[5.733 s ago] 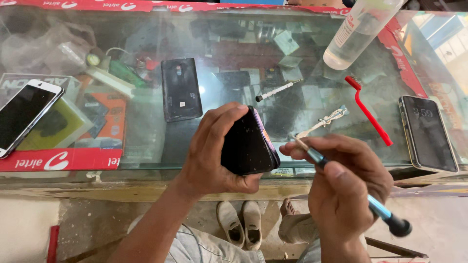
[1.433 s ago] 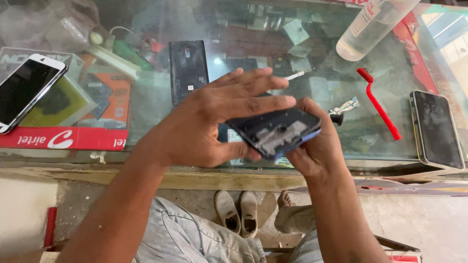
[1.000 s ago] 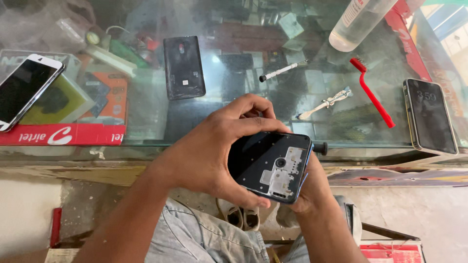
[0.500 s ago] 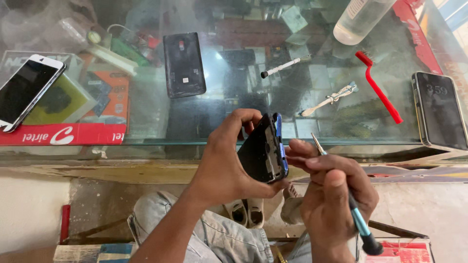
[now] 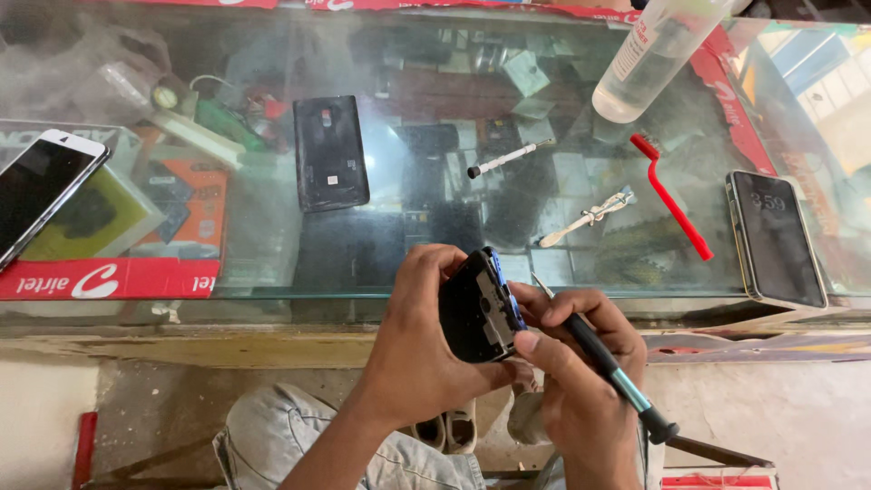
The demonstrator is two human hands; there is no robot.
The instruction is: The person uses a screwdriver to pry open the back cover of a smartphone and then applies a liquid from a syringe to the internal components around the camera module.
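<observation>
The left hand (image 5: pixel 422 349) gripped an opened phone (image 5: pixel 481 304) on edge below the glass counter (image 5: pixel 272 245); the right hand (image 5: pixel 581 381), at three o'clock, pinched a screwdriver (image 5: pixel 603 363). A red brush (image 5: pixel 671 195) lay at one o'clock.

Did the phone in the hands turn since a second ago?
Yes. The opened phone lay flat, insides up, below the glass counter's edge; now it stands on edge there, held by the left hand, with the screwdriver beside it.
</observation>
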